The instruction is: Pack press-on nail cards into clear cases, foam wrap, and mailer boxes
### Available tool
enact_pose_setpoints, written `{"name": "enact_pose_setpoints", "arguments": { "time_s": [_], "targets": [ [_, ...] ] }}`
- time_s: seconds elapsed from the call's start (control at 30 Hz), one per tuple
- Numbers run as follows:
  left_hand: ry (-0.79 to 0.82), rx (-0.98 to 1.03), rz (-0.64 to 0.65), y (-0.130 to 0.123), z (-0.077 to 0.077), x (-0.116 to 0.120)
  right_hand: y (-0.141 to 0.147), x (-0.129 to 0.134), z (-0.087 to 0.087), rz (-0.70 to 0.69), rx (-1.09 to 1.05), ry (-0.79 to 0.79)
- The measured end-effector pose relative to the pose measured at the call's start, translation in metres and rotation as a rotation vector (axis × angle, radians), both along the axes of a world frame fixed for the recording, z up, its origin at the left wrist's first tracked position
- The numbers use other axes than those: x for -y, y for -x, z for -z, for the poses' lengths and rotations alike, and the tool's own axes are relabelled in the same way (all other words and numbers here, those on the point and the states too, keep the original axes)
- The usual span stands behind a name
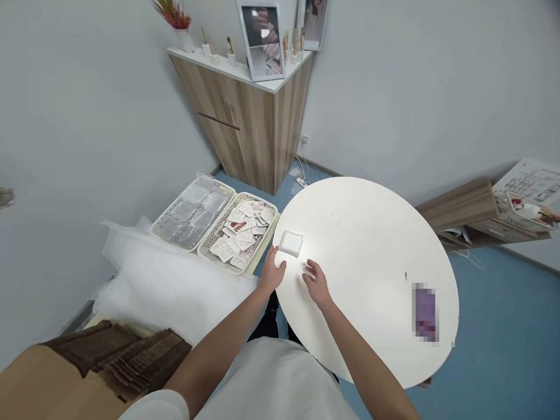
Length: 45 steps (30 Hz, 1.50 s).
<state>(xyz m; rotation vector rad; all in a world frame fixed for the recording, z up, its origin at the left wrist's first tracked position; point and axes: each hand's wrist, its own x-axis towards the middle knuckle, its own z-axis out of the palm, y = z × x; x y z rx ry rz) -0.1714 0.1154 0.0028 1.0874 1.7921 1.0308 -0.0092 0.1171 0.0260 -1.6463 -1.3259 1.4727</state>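
White shirt (282, 379) close to the round table (371, 251), the person grips nothing: the left hand (272, 273) stands wide just beside a small white packet (291, 242), touching or not I cannot tell, and the right hand (318, 284) hovers near, loosely curved. That packet lies by the table's left edge, perhaps to suit both hands, and the card basket (217, 263) stands alongside, likely to spare stretching.

Got one round white table (367, 233), smooth-topped with a few small dark marks (405, 276), carrying a small square white packet (291, 243) flat near the left edge and a pixelated purple object (426, 312) well apart from it, near the right edge.
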Motion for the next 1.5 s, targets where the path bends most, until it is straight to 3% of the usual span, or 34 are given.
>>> {"name": "enact_pose_setpoints", "arguments": {
  "time_s": [0.17,0.33,0.47,0.67,0.83,0.97,1.1,1.27,1.5],
  "targets": [
    [0.029,0.135,-0.033,0.004,-0.025,0.042,-0.022,0.013,-0.013,-0.101,0.008,-0.023],
    [0.064,0.035,-0.079,0.006,-0.047,0.11,-0.024,0.029,-0.017,-0.215,-0.083,-0.058],
    [0.075,-0.058,-0.155,0.002,-0.06,0.164,-0.009,0.043,-0.015,-0.363,-0.158,-0.065],
    [0.093,-0.247,-0.178,0.014,-0.082,0.234,0.037,0.07,-0.022,-0.669,-0.212,-0.057],
    [0.062,-0.396,-0.349,0.041,-0.096,0.277,0.079,0.097,-0.034,-0.959,-0.232,-0.079],
    [0.102,-0.504,-0.451,0.073,-0.106,0.307,0.121,0.12,-0.044,-1.162,-0.126,-0.229],
    [0.33,-0.64,-0.492,0.111,-0.112,0.337,0.174,0.15,-0.053,-1.199,0.036,-0.487],
    [0.633,-0.765,-0.463,0.151,-0.109,0.378,0.233,0.191,-0.064,-1.292,0.254,-0.768],
    [0.691,-0.844,-0.43,0.175,-0.102,0.419,0.27,0.221,-0.074,-1.274,0.657,-0.953]
  ]
}}
